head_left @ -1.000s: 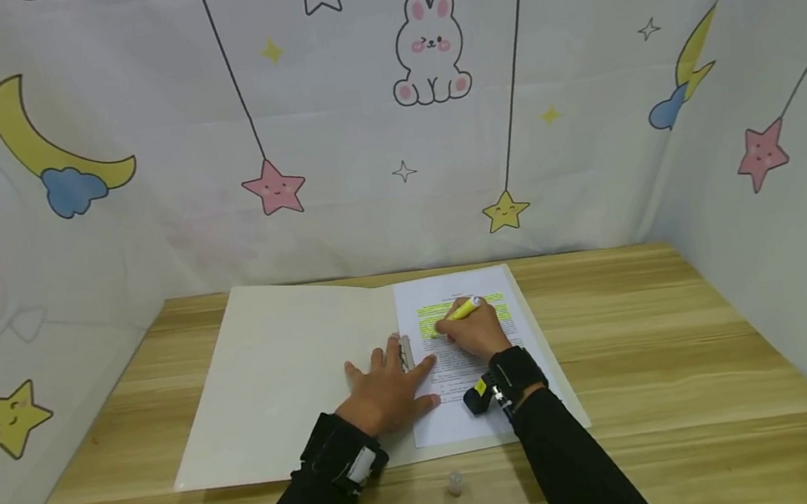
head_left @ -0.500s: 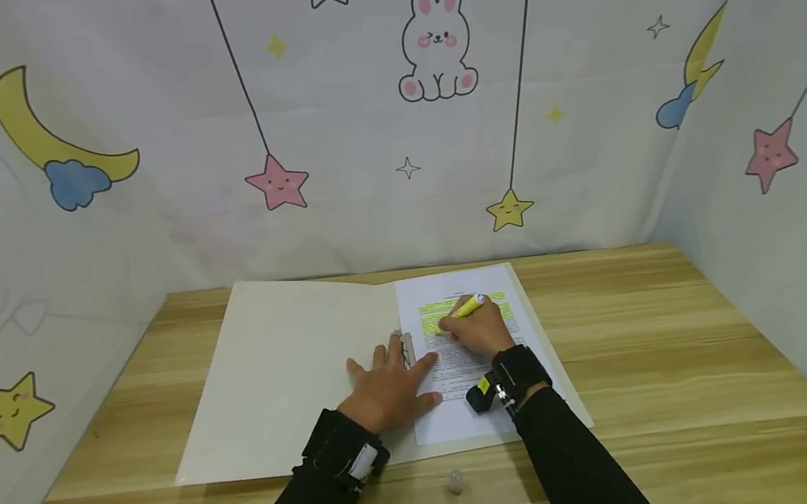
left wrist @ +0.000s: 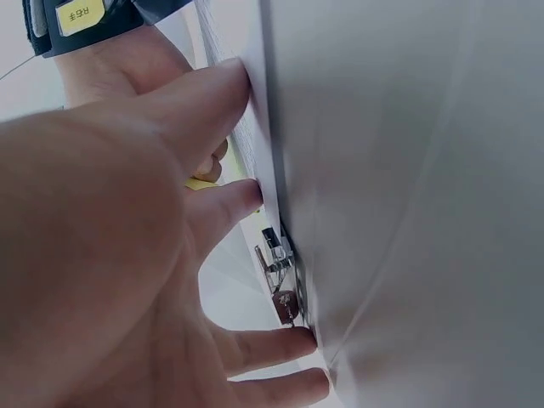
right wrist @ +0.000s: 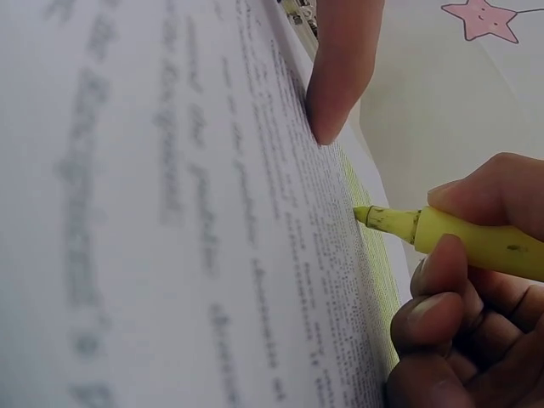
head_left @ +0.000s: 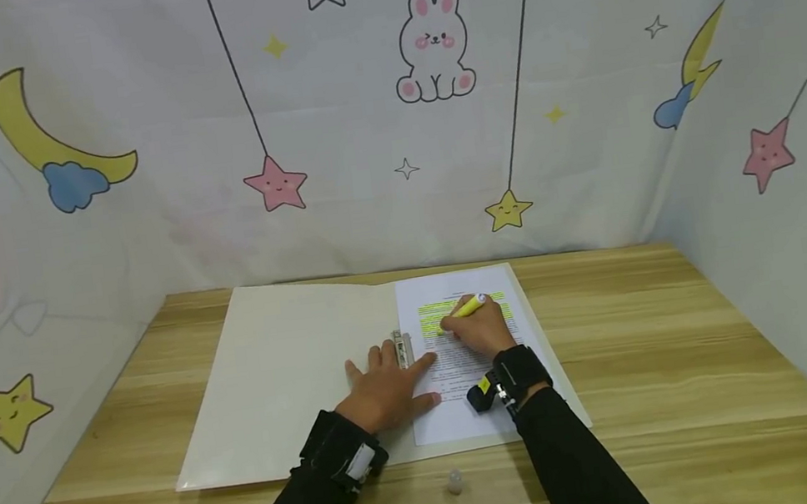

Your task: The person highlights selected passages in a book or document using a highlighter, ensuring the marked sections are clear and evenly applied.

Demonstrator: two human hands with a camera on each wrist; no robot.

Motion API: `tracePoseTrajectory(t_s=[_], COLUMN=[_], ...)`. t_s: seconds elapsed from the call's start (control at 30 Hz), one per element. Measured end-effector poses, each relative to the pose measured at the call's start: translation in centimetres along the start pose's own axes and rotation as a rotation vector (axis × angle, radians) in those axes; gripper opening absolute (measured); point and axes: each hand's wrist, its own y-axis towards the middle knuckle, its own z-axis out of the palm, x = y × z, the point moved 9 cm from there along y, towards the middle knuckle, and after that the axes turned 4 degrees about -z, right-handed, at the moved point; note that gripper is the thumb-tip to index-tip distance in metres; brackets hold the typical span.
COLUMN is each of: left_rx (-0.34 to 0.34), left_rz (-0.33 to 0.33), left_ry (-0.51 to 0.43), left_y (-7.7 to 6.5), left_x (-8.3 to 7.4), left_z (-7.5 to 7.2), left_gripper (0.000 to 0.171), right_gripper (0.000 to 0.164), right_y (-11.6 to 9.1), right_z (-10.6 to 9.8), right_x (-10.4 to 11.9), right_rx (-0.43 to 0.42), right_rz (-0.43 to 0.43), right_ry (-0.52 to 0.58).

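A sheet of printed paper (head_left: 462, 421) lies on the right side of an opened white folder (head_left: 274, 369), its upper lines marked in yellow. My right hand (head_left: 480, 332) pinches a yellow highlighter (right wrist: 476, 242) between thumb and fingers. In the right wrist view the highlighter's tip meets the paper at the edge of the yellow lines. My left hand (head_left: 383, 391) lies spread across the folder's middle, thumb and index finger touching the sheet's left edge. Beside its fingers is the folder's metal clip (head_left: 402, 350), also seen in the left wrist view.
The folder lies on a wood-grain table (head_left: 658, 355). A small translucent cap-like piece (head_left: 454, 482) rests near the table's front, between the forearms. Behind and at both sides hang white curtains (head_left: 363, 232) printed with stars, a moon and a rabbit.
The highlighter's tip has moved slightly right along a line of text over the last second. The left hand's fingers have drawn back a little, showing more of the metal clip.
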Motion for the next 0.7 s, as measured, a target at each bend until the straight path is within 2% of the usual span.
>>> tracePoseTrajectory(t_s=[0.47, 0.7], left_rx=[-0.001, -0.01], left_rz=[0.001, -0.004], left_ry=[0.037, 0.049], left_y=[0.14, 0.23], left_x=[-0.18, 0.04], left_z=[-0.03, 0.15], left_gripper=[0.064, 0.064], right_gripper=[0.016, 0.017], right_y=[-0.04, -0.07], right_z=[-0.48, -0.37], right_x=[0.06, 0.13], right_rx=[-0.017, -0.016], right_rz=[-0.003, -0.005], right_ry=[-0.036, -0.02])
